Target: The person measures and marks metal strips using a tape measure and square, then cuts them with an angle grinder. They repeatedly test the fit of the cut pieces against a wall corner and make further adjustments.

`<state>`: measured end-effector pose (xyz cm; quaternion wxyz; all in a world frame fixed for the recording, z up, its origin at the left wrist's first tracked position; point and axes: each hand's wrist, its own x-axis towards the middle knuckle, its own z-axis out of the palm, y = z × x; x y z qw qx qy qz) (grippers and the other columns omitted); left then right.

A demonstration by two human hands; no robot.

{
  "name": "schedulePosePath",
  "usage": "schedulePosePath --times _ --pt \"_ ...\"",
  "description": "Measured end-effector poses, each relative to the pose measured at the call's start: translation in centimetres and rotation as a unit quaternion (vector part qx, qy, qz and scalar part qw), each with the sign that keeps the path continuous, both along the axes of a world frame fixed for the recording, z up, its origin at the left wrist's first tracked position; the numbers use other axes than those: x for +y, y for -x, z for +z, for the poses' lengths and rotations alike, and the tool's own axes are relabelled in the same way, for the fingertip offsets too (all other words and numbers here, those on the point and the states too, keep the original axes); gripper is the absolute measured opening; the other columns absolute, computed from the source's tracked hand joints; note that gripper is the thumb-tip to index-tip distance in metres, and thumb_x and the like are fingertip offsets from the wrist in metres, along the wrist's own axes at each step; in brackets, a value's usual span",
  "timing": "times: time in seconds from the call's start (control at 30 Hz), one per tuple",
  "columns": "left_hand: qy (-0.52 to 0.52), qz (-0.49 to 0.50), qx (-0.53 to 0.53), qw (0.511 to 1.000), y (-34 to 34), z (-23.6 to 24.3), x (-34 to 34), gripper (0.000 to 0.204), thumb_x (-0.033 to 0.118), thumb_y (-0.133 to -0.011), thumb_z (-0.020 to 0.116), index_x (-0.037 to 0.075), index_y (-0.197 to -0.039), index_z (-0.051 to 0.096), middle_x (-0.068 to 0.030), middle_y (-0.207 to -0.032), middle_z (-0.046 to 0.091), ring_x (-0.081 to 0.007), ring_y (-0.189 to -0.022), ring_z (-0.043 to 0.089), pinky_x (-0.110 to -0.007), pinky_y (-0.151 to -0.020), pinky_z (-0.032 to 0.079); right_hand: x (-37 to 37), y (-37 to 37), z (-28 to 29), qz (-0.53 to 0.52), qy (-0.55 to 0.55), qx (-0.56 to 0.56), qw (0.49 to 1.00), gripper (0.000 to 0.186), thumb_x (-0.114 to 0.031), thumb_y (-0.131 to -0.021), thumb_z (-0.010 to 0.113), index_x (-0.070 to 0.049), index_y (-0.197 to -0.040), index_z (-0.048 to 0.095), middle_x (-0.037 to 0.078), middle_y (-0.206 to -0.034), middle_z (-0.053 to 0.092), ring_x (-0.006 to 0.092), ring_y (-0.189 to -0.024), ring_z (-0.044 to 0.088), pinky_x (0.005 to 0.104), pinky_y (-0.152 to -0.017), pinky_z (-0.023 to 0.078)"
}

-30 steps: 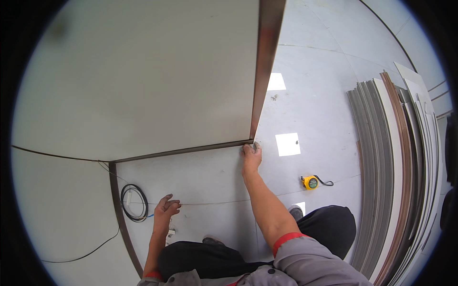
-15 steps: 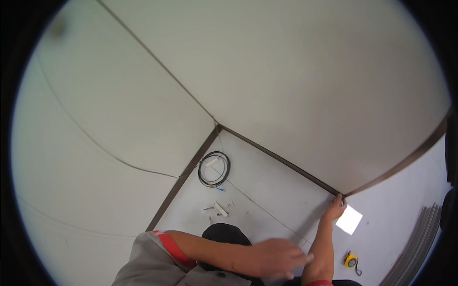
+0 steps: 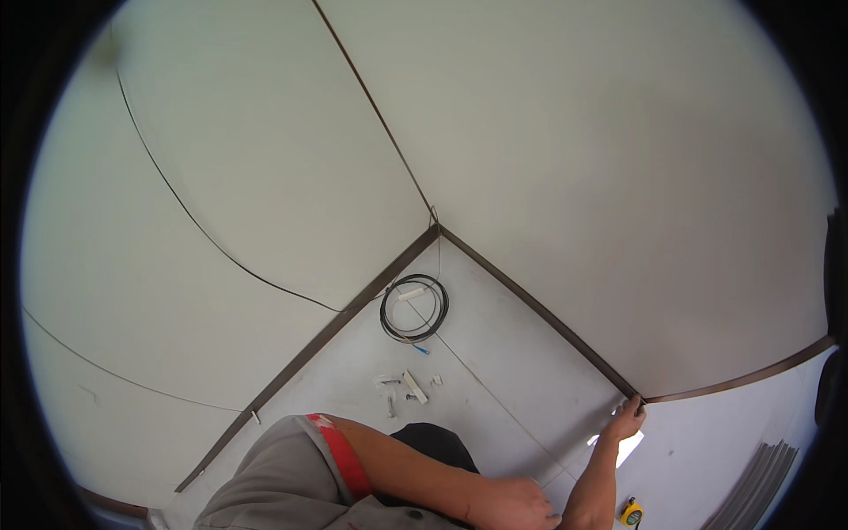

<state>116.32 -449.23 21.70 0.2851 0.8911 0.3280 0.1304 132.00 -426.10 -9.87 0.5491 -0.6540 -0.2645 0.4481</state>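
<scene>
My right hand (image 3: pixel 628 419) reaches down to the outer wall corner, its fingers closed against the end of the brown skirting strip (image 3: pixel 548 311). What lies between those fingers is too small to make out. Over by my right forearm, my left hand (image 3: pixel 519 505) is curled with the knuckles up; its palm and fingertips are mostly hidden. A bright white square patch (image 3: pixel 631 449) shows on the floor behind my right wrist. Close to that forearm lies a yellow tape measure (image 3: pixel 631 511), partly cut off by my view's lower rim.
A black cable coil (image 3: pixel 383 311) with a blue-tipped end (image 3: pixel 422 351) rests by the inner corner. Nearer me are a white plastic piece (image 3: pixel 414 387) and small screw-like bits (image 3: pixel 390 406). Thin cable (image 3: pixel 203 231) runs along the left wall. Grey strips (image 3: pixel 753 486) are stacked at right.
My left hand has moved down slightly and its outstretched fingers have curled in. My right hand stays at the wall corner. The whole view has turned and shifted.
</scene>
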Motion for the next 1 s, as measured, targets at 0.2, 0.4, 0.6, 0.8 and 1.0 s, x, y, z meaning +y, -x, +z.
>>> schedulePosePath --times 0.2,0.4,0.6,0.8,1.0 --pt "-0.018 0.002 -0.012 1.0 1.8 1.4 -0.5 0.024 0.026 -0.081 0.064 0.007 -0.096 0.061 -0.01 -0.082 0.066 -0.0293 -0.075 0.07 -0.042 -0.062 0.056 -0.4 0.0 0.8 0.022 0.003 -0.022 0.999 0.035 -0.035 -0.097 0.068 -0.004 -0.087 0.055 -0.001 -0.071 0.053 0.0077 -0.056 0.043 0.0244 -0.048 0.036" --pt "-0.004 -0.013 -0.029 0.999 3.2 1.8 -0.4 0.021 0.024 -0.084 0.06 0.004 -0.09 0.061 -0.0126 -0.071 0.066 -0.0343 -0.066 0.069 -0.047 -0.056 0.055 -0.5 0.4 2.5 -0.002 0.009 -0.042 0.999 0.036 -0.036 -0.096 0.068 -0.003 -0.089 0.057 0.001 -0.07 0.054 0.0097 -0.055 0.046 0.0261 -0.048 0.039" --pt "0.099 0.015 -0.03 0.995 4.2 3.4 -0.3 0.026 0.028 -0.087 0.063 0.005 -0.098 0.061 -0.0132 -0.078 0.068 -0.035 -0.071 0.069 -0.048 -0.059 0.053 -0.7 0.4 1.6 0.017 0.028 0.014 0.999 0.049 -0.04 -0.095 0.069 0.001 -0.118 0.057 0.006 -0.094 0.06 0.0145 -0.083 0.058 0.0298 -0.066 0.047" --pt "0.23 0.228 -0.165 0.932 14.2 1.5 7.7 0.03 0.029 -0.092 0.069 0.011 -0.114 0.063 -0.013 -0.085 0.068 -0.0315 -0.082 0.068 -0.043 -0.075 0.054 0.1 -1.7 -0.1 0.02 0.038 -0.011 0.999 0.053 -0.042 -0.096 0.068 0.001 -0.123 0.055 0.009 -0.102 0.062 0.0192 -0.092 0.061 0.0342 -0.072 0.05" --pt "0.087 0.661 -0.241 0.706 28.8 -25.2 14.2 0.093 0.047 -0.089 0.072 -0.006 -0.153 0.03 -0.0272 -0.146 0.05 -0.0382 -0.135 0.05 -0.041 -0.114 0.04 2.2 -5.5 -4.4 0.105 0.049 0.038 0.993 0.051 -0.04 -0.097 0.065 -0.002 -0.128 0.053 0.011 -0.096 0.061 0.0266 -0.088 0.065 0.0374 -0.069 0.054"
